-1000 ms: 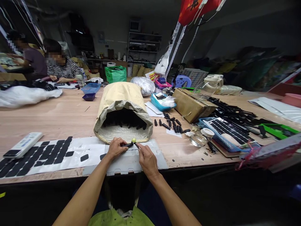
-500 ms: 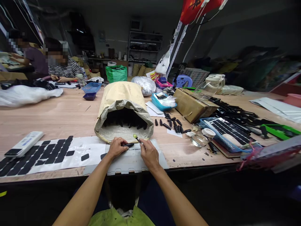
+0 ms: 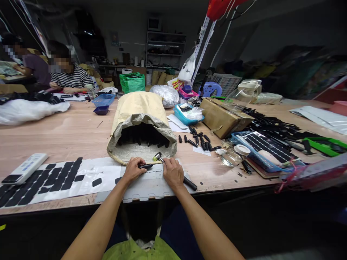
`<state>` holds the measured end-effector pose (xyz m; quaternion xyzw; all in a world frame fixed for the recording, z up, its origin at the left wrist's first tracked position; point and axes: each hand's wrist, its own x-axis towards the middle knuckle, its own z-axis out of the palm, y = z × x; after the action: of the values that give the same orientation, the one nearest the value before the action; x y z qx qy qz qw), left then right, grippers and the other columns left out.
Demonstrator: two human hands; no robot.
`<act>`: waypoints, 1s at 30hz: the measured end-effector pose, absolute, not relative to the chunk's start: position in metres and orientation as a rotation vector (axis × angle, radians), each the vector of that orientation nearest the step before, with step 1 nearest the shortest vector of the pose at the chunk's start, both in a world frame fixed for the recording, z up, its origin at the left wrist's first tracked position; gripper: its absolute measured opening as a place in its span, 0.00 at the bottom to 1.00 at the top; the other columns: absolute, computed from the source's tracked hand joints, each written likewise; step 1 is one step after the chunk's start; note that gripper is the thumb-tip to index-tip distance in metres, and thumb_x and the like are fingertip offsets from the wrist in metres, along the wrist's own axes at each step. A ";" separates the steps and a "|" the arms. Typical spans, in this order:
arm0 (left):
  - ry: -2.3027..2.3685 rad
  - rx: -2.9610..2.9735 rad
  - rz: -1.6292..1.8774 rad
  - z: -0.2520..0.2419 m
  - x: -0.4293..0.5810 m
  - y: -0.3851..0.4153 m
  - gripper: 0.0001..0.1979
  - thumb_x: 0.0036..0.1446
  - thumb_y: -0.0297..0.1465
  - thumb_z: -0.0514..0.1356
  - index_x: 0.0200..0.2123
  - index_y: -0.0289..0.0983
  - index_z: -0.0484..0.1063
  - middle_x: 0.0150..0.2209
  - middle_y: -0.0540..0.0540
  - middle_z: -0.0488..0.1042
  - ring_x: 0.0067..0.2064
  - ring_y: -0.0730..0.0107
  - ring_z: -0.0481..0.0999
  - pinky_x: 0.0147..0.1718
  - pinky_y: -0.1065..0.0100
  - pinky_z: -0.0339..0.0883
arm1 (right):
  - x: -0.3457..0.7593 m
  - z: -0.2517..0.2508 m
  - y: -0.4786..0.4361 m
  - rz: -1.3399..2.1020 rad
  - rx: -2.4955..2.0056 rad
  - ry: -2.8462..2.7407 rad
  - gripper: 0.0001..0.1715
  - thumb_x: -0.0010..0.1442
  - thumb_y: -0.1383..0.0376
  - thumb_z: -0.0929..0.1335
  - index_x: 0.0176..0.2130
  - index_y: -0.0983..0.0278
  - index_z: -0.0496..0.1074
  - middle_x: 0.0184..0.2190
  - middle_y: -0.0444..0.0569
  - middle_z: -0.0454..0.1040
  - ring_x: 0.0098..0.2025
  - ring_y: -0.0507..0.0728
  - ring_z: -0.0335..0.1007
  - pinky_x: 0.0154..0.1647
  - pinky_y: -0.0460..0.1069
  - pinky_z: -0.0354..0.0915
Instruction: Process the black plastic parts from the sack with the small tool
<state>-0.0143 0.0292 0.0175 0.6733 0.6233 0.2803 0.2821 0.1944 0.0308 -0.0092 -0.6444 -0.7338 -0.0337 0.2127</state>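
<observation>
Closed fingers of my left hand (image 3: 134, 169) hold a thin black part (image 3: 146, 166) low over a grey sheet (image 3: 141, 189) at the table's front edge. My right hand (image 3: 173, 173) is closed on a small hammer with a yellow-green and metal head (image 3: 157, 156); its black handle (image 3: 190, 183) sticks out to the right below the hand. The hammer head is just right of and above the black part's tip. Right behind both hands lies a cream sack (image 3: 142, 108), its mouth towards me, with black pieces inside.
Small black pieces (image 3: 202, 141) lie right of the sack, before a cardboard box (image 3: 223, 117). A glass jar (image 3: 230, 159) and blue basket (image 3: 260, 153) are further right. On the left are a white sheet with black pads (image 3: 65, 175) and a white device (image 3: 25, 168). A co-worker (image 3: 67, 74) sits back left.
My right hand has turned the hammer, so its black handle now shows at the right. The left hand stays by the sack with the black part. The view has shifted slightly.
</observation>
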 end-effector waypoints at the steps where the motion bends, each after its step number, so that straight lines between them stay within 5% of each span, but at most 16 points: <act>1: 1.666 1.798 0.751 0.018 -0.014 0.029 0.09 0.45 0.28 0.64 0.34 0.40 0.75 0.36 0.49 0.76 0.46 0.58 0.69 0.46 0.60 0.62 | 0.194 -0.009 0.031 -0.101 -1.788 -2.042 0.14 0.65 0.66 0.63 0.49 0.58 0.73 0.39 0.48 0.71 0.42 0.56 0.61 0.40 0.49 0.52; 14: 1.532 1.718 0.773 0.022 -0.022 0.032 0.13 0.53 0.42 0.58 0.31 0.40 0.77 0.34 0.47 0.76 0.47 0.56 0.68 0.48 0.60 0.59 | 0.193 -0.009 0.031 -0.109 -1.808 -2.049 0.14 0.64 0.66 0.63 0.49 0.60 0.71 0.40 0.50 0.70 0.42 0.57 0.60 0.40 0.49 0.51; 20: 1.193 1.493 0.808 0.039 -0.013 -0.035 0.16 0.55 0.45 0.59 0.37 0.39 0.75 0.37 0.47 0.75 0.44 0.60 0.70 0.46 0.62 0.61 | 0.192 -0.008 0.032 -0.087 -1.823 -2.059 0.13 0.64 0.66 0.63 0.47 0.61 0.71 0.41 0.50 0.70 0.43 0.57 0.60 0.40 0.50 0.51; 24: 0.901 1.026 0.553 -0.004 0.002 -0.105 0.22 0.48 0.49 0.66 0.35 0.36 0.72 0.28 0.47 0.76 0.30 0.66 0.73 0.32 0.67 0.62 | 0.191 -0.007 0.032 -0.120 -1.834 -2.061 0.12 0.65 0.67 0.62 0.47 0.61 0.71 0.40 0.51 0.69 0.43 0.57 0.60 0.40 0.50 0.52; 27: 1.120 0.861 0.476 -0.058 0.007 -0.130 0.24 0.41 0.51 0.68 0.28 0.35 0.71 0.23 0.47 0.73 0.22 0.72 0.68 0.25 0.70 0.55 | 0.191 -0.007 0.032 -0.126 -1.835 -2.064 0.12 0.65 0.67 0.62 0.47 0.61 0.71 0.41 0.51 0.69 0.43 0.57 0.60 0.40 0.50 0.52; 30: 1.395 0.780 0.422 -0.099 -0.001 -0.127 0.23 0.46 0.52 0.65 0.22 0.35 0.72 0.21 0.47 0.71 0.22 0.72 0.66 0.24 0.68 0.55 | 0.191 -0.008 0.032 -0.126 -1.830 -2.064 0.12 0.65 0.67 0.62 0.46 0.61 0.71 0.40 0.50 0.69 0.43 0.57 0.61 0.39 0.50 0.52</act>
<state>-0.0009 -0.1272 -0.0990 0.3469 0.6209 0.1878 0.6774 0.1910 0.0318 -0.0078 -0.6508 -0.7340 -0.0448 0.1891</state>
